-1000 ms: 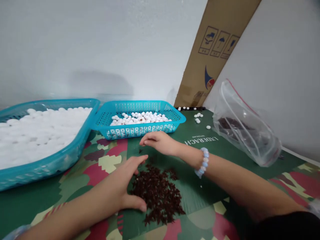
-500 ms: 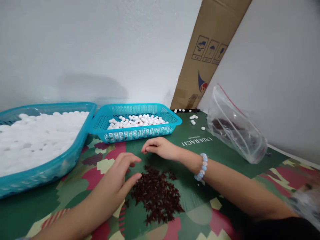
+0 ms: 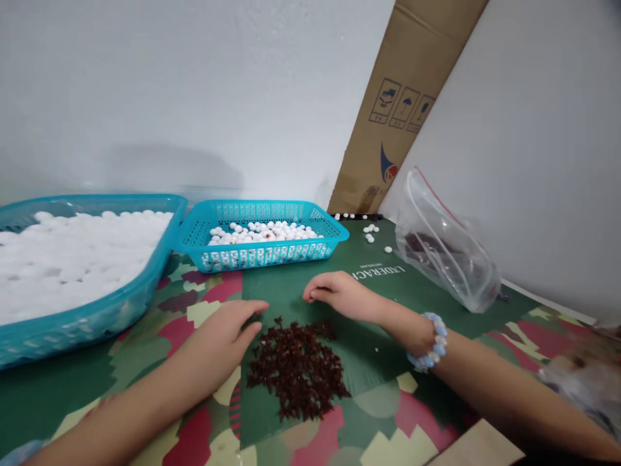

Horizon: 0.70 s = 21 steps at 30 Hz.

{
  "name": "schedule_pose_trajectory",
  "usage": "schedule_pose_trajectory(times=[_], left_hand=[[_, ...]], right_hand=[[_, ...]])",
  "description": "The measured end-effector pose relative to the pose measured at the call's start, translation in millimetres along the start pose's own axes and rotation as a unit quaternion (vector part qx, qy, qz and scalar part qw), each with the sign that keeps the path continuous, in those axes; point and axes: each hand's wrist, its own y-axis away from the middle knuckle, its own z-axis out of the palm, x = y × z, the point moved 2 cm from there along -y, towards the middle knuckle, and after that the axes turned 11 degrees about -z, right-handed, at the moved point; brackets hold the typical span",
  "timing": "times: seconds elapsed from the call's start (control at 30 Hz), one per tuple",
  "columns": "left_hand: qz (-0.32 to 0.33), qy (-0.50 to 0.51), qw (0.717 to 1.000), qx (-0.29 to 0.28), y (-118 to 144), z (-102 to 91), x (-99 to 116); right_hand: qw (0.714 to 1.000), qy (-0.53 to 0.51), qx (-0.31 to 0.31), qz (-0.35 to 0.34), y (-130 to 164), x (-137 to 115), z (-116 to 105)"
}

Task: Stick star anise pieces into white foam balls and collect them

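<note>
Both hands (image 3: 220, 340) (image 3: 339, 296), grips loose and empty, flank the brown pile (image 3: 295, 369) edges.

One head-worn camera looks forward and down, close over the table (image 3: 145, 395).

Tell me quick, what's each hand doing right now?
Left hand: open, flat beside the dark brown pile, holding nothing.
Right hand: fingers curled; a hold cannot be told.

Surface: table (image 3: 145, 362) under a camouflage-print cover.
On it: big blue tray (image 3: 97, 317), small blue basket (image 3: 262, 255), green mat (image 3: 383, 285), clear bag (image 3: 444, 262), loose white balls (image 3: 371, 233), brown pile (image 3: 295, 369) on the mat.
</note>
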Motion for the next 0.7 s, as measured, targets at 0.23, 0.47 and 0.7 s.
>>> schedule_pose_trajectory(times=[0.23, 0.47, 0.7], left_hand=[[-0.059, 0.063, 0.993, -0.080, 18.2, -4.0, 5.7], [-0.033, 0.086, 0.990, -0.105, 20.7, -0.2, 7.6], [0.002, 0.124, 0.992, -0.032, 26.7, 2.9, -2.3]], right_hand=[[0.993, -0.041, 0.006, 0.109, 19.4, 2.4, 3.0], [0.993, -0.063, 0.043, 0.091, 19.1, -6.3, -1.4], [0.976, -0.054, 0.173, 0.120, 51.7, 5.5, -43.6]])
